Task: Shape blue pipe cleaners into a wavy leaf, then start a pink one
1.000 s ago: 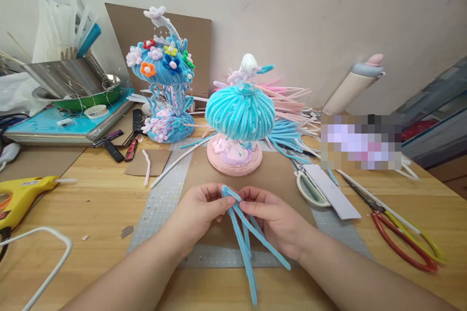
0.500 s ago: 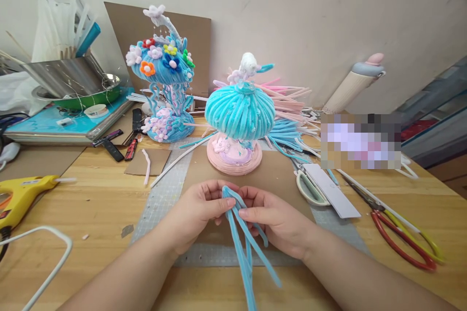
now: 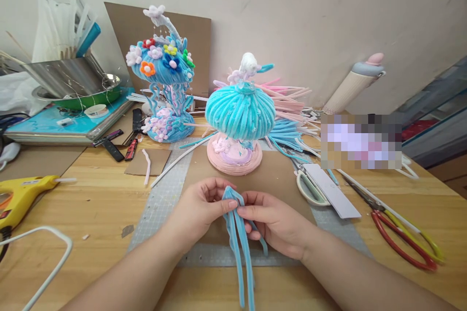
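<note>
Light-blue fuzzy pipe-cleaner bundle: gathered at top, strands dangling. Left hand grip pinching its top, right hand a strand. Silver metal bowl holds wooden sticks.

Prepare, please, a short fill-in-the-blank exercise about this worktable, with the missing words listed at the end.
1. The fuzzy strips between the left hand and the right hand are coloured ____.
2. The rim of the round base under the turquoise cap is ____.
3. The yellow glue gun lies at the ____ edge of the picture.
4. The large scissors have one yellow handle and one ____ handle.

Missing words: blue; pink; left; red.
</note>
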Tool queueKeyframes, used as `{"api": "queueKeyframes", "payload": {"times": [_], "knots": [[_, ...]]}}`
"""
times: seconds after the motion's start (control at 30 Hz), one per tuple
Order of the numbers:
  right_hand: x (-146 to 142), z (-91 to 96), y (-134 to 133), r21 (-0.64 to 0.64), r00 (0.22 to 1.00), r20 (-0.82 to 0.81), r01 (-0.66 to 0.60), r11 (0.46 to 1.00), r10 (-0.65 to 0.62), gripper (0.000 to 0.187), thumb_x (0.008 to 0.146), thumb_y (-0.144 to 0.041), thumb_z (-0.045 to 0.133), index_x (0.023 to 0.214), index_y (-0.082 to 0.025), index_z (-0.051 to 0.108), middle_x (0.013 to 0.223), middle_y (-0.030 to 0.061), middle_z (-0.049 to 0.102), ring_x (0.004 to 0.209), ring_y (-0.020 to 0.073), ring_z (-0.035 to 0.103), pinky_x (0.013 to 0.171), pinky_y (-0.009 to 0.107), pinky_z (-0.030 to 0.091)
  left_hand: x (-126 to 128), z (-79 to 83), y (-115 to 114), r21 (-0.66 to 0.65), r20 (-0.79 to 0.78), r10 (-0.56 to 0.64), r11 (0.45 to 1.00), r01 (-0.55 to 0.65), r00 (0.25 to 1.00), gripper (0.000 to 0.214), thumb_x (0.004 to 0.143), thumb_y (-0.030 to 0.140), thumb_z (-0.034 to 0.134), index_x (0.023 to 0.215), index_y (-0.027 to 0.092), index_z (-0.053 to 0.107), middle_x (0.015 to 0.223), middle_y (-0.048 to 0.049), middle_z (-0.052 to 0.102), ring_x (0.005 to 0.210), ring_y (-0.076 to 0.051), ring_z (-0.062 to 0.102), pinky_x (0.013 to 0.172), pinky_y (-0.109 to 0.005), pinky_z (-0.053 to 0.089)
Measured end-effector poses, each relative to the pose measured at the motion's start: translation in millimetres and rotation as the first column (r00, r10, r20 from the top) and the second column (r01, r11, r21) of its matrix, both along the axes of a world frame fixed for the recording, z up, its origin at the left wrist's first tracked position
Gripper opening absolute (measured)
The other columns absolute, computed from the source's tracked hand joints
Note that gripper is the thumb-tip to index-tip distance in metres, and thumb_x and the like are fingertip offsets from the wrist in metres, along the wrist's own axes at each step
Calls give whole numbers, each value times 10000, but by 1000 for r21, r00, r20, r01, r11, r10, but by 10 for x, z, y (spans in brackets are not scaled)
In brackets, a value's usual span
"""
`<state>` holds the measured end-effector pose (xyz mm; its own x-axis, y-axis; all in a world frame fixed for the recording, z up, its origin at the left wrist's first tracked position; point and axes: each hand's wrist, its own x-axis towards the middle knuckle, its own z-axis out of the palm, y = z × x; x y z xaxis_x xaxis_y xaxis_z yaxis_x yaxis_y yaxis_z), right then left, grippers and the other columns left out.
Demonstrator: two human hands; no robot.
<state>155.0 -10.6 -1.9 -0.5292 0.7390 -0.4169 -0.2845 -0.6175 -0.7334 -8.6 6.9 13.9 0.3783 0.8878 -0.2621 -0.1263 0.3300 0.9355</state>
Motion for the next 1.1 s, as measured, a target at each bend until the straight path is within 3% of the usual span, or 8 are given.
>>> {"api": "queueKeyframes", "payload": {"times": [0.17,0.37,0.5,0.63,0.77,0.97,1.1], "knots": [[-1,5,9,10,999,-44,-7,1000,7,160,703,-220,661,791,-116,577,617,-8,520,470,31,385,403,149,226,-5,-7,-6,-34,38,24,999,-23,999,304,606,205,742,858,145,584,757,-24,641,662,-135,582,618,-254,439],[13,8,23,-1,996,-82,-18,1000,18,145,719,-225,646,784,-106,595,699,33,560,472,25,340,404,159,186,-38,-4,-29,-86,91,-135,986,143,987,171,719,274,651,816,134,645,729,-48,652,692,-161,595,657,-263,410],[13,6,19,-31,989,-122,-87,996,83,154,721,-233,650,787,-102,602,672,18,535,455,18,319,395,157,167,-33,-7,-30,-110,92,-141,983,150,986,167,699,284,670,780,138,656,670,-27,639,647,-150,584,649,-263,403],[-3,8,14,-19,994,-104,-29,999,27,169,715,-240,662,809,-126,580,751,42,587,470,23,374,404,150,210,-31,11,-23,-109,82,-128,985,137,988,192,706,313,661,758,129,638,671,-41,655,645,-158,593,614,-253,391],[-17,-7,16,9,993,-111,42,999,-41,145,759,-263,618,784,-135,555,628,6,561,455,33,399,424,157,267,-38,32,-16,-98,47,-96,990,100,994,188,741,323,621,763,138,596,668,-56,672,661,-186,619,607,-271,397],[-9,-39,18,-11,994,-87,59,998,-60,163,754,-299,610,789,-151,549,590,-7,541,490,68,445,426,172,287,-27,29,-5,-53,-38,-59,997,57,997,204,692,315,668,768,141,595,632,-34,658,587,-153,590,547,-244,400],[0,-24,15,-18,996,-80,40,999,-41,154,733,-291,621,760,-150,567,622,0,556,563,106,498,532,236,397,-13,23,-1,-37,-56,-30,999,28,998,198,651,302,700,729,139,620,632,-18,639,581,-139,573,541,-236,413]]}}
